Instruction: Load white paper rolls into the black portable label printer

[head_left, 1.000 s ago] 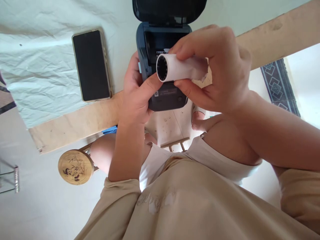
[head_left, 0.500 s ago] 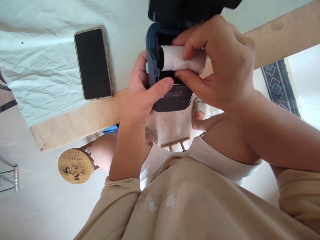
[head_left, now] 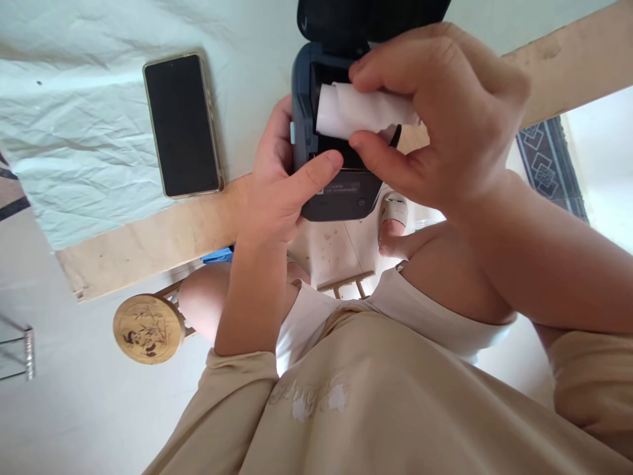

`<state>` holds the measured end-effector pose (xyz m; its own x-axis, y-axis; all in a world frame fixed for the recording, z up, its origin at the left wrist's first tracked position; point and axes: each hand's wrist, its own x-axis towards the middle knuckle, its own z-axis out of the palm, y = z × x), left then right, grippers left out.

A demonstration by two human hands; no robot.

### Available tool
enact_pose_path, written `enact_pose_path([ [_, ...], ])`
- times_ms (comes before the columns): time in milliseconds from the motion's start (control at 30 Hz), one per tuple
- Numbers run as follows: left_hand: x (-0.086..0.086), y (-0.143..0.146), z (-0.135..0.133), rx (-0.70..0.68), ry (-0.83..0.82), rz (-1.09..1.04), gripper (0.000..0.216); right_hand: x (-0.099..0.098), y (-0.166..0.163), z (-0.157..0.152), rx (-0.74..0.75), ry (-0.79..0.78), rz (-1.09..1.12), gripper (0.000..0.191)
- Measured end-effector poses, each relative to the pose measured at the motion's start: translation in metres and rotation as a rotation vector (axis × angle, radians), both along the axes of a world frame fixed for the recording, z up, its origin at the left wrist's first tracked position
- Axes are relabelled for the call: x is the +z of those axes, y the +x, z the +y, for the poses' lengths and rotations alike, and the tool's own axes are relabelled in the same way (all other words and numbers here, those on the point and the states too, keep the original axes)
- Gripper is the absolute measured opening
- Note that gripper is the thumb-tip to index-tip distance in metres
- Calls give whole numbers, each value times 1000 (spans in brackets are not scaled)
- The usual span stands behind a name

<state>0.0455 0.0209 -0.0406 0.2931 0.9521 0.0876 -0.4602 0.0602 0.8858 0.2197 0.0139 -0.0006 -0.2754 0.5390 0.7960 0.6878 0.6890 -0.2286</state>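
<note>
My left hand (head_left: 287, 175) grips the left side of a small dark label printer (head_left: 341, 198), its thumb lying over the front edge. The printer's black lid (head_left: 370, 20) stands raised at the far side, and its inner bay shows. In that bay is a white paper roll (head_left: 353, 109), its left end inside and its right part slightly lifted. Thumb and fingers of my right hand (head_left: 445, 119) close around the roll from the right. My right palm hides the roll's right end and part of the printer's right side.
A phone (head_left: 182, 125) with a dark screen lies on the pale green cloth (head_left: 99, 132) to the left. The table's wooden edge (head_left: 163, 241) runs in front. Below are a round wooden stool (head_left: 148, 328) and my legs. A patterned dark mat (head_left: 551, 175) lies at the right.
My right hand has moved a little to the right and turned. The roll's right end has tilted up, and the paper sits differently in the bay. The left hand has barely moved.
</note>
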Motion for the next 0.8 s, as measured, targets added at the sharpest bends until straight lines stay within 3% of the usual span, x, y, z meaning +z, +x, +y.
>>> enact_pose_path([
  [100,-1,1,0,-14,8,-14,50,-1,1,2,-21,38,71,27],
  [300,9,-2,-4,-36,-78,0,43,1,1,-3,-173,-107,18,27],
  [500,3,-7,2,-49,-27,-33,57,1,0,-2,-121,-86,-8,31],
  [800,38,-6,-8,19,-207,-4,30,-5,-9,-4,31,85,35,18],
])
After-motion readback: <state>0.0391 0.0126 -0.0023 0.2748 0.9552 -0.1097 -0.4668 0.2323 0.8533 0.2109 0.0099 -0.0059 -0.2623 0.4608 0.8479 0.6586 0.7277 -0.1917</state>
